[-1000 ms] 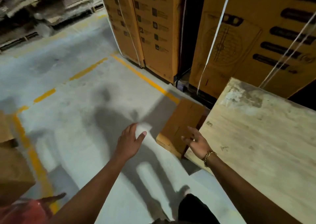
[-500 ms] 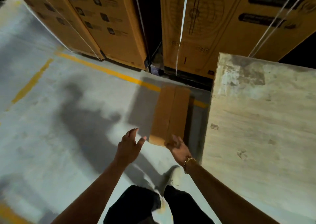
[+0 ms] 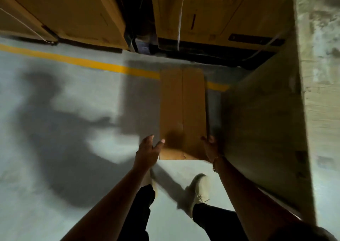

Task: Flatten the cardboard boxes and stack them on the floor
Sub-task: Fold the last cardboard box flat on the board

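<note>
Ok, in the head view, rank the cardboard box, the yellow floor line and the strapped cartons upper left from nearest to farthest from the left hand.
1. cardboard box, just right of the left hand.
2. yellow floor line, ahead on the floor, to the left.
3. strapped cartons, behind that line, upper left.

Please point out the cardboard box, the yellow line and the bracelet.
cardboard box (image 3: 171, 102): head view, left top flap.
yellow line (image 3: 73, 59): head view, stretch left of the box.
bracelet (image 3: 215, 162): head view, chain at the wrist.
</note>
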`<state>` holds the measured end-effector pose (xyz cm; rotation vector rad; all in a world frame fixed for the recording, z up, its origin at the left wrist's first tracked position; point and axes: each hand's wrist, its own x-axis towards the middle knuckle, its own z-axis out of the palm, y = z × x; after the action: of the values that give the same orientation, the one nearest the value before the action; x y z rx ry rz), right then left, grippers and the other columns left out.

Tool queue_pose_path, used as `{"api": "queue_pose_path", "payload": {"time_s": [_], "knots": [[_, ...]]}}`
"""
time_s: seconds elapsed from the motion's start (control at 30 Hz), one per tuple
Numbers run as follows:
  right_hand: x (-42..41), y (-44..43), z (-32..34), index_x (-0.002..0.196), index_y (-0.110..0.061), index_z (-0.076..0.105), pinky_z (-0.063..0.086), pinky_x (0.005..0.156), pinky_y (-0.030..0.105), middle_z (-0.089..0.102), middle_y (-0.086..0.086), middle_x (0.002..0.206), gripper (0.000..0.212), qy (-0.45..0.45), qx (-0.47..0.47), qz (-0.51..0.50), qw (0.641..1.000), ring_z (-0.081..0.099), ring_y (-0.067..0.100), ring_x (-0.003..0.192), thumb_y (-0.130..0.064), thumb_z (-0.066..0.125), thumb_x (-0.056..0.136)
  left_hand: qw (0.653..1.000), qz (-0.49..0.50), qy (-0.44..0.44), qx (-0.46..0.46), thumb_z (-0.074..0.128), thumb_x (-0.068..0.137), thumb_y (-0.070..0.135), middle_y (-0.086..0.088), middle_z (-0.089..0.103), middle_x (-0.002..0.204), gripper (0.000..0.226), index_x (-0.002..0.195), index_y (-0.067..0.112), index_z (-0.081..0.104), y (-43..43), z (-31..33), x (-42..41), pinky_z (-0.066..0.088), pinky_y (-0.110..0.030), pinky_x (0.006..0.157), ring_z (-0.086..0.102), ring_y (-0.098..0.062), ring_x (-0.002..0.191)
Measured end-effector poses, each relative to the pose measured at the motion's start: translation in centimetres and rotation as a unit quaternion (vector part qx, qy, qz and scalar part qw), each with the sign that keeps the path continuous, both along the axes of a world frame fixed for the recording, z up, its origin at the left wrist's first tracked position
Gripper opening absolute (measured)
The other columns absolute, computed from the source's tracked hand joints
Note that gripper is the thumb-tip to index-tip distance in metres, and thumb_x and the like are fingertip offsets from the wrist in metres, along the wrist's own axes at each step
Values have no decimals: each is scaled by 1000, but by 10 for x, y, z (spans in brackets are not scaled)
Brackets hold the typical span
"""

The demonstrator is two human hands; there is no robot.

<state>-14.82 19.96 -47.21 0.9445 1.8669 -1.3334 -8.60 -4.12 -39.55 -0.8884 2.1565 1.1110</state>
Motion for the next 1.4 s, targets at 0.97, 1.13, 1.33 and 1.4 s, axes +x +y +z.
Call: {"api": "queue_pose_path", "payload": {"time_s": [0.97, 1.13, 1.33, 1.4], "knots": [[28, -48, 136, 145, -39, 31, 44, 99, 36, 51, -5, 135, 76, 28, -8, 32, 999, 53, 24, 118, -54, 70, 82, 990, 95, 16, 102, 55, 74, 82, 5, 58, 137, 83, 144, 42, 36, -73, 57, 16, 47, -40, 102, 58, -22, 121], [46, -65, 280, 150, -20, 33, 42, 102, 36, 51, 10, 141, 81, 45, 18, 30, 998, 52, 26, 118, -51, 68, 84, 995, 50, 56, 69, 48, 67, 90, 8, 63, 126, 90, 141, 39, 42, -101, 211, 27, 49, -33, 88, 62, -19, 107], [67, -52, 365, 97, -56, 44, 56, 84, 54, 64, -2, 105, 56, 107, -14, -4, 994, 63, 26, 93, -78, 75, 57, 988, -6, 156, 17, 57, 86, 66, 11, 58, 121, 72, 146, 32, 39, -106, 358, 26, 46, -29, 88, 59, -25, 120], [73, -55, 430, 95, -50, 45, 58, 72, 46, 64, 3, 100, 47, 146, -11, -13, 989, 66, 31, 89, -72, 74, 65, 982, -25, 189, 10, 56, 87, 66, 18, 54, 112, 69, 144, 32, 41, -101, 392, 25, 45, -28, 82, 62, -20, 111]]}}
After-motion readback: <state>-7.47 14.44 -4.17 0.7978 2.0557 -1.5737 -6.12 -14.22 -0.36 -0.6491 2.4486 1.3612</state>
